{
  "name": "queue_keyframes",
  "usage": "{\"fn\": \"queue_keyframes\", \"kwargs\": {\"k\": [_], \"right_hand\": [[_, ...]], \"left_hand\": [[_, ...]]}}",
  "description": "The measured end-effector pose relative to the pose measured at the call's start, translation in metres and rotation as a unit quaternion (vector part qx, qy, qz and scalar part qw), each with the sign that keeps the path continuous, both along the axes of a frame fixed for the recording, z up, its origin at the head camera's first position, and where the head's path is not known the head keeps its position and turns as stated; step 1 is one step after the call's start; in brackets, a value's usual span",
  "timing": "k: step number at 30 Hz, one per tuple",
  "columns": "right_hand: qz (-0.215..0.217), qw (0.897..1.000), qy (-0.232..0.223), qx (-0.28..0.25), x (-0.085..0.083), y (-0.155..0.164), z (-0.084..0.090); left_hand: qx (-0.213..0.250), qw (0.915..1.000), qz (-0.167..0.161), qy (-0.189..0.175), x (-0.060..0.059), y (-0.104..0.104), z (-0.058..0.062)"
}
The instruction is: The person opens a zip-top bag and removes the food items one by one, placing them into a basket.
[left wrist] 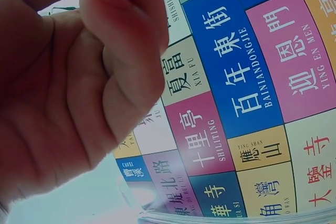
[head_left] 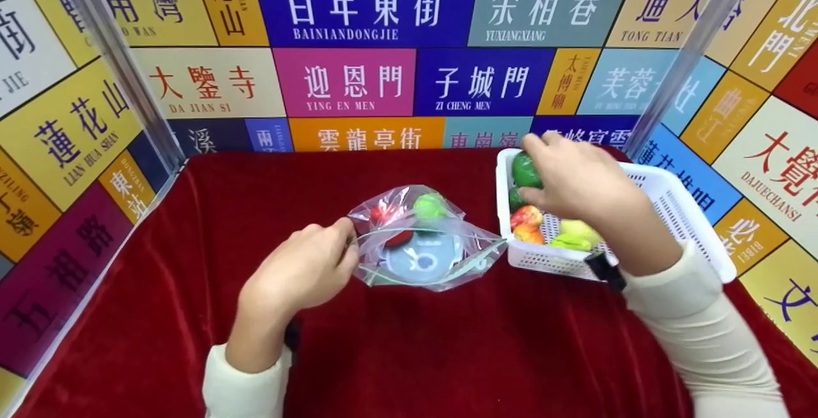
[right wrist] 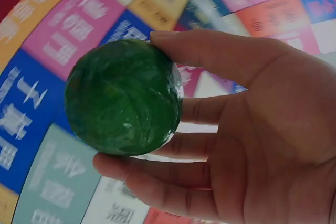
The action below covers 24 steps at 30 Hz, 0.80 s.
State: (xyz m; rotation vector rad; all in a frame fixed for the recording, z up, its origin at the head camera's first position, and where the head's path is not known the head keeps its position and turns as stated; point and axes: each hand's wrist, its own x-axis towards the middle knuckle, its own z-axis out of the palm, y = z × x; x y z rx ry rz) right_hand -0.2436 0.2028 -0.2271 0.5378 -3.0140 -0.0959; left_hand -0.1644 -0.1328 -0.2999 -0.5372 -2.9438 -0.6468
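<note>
My left hand pinches the left edge of a clear zip bag, whose mouth gapes. Inside the bag lie a pale green round piece, a bright red piece and a darker red one. Over the left end of a white basket, my right hand grips a glossy dark green round fruit or vegetable between thumb and fingers. In the left wrist view the left hand's curled fingers show, but its hold on the bag is out of frame.
The basket also holds another green piece, red-and-yellow fruits and yellow-green pieces. Dark red cloth covers the table. Sign-printed panels stand behind and at both sides, with clear posts at the corners.
</note>
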Motion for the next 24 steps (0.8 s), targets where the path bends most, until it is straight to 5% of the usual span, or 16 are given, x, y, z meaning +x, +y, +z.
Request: {"fn": "queue_keyframes", "kwargs": {"k": [11, 24], "right_hand": [[-0.065, 0.997, -0.052, -0.001, -0.073, 0.068, -0.011], [-0.149, 0.984, -0.097, 0.019, -0.11, 0.133, -0.028]], "left_hand": [[-0.003, 1.0, 0.001, 0.0, -0.002, -0.001, 0.001], [-0.005, 0.9997, 0.009, -0.022, -0.004, -0.001, 0.003]]}}
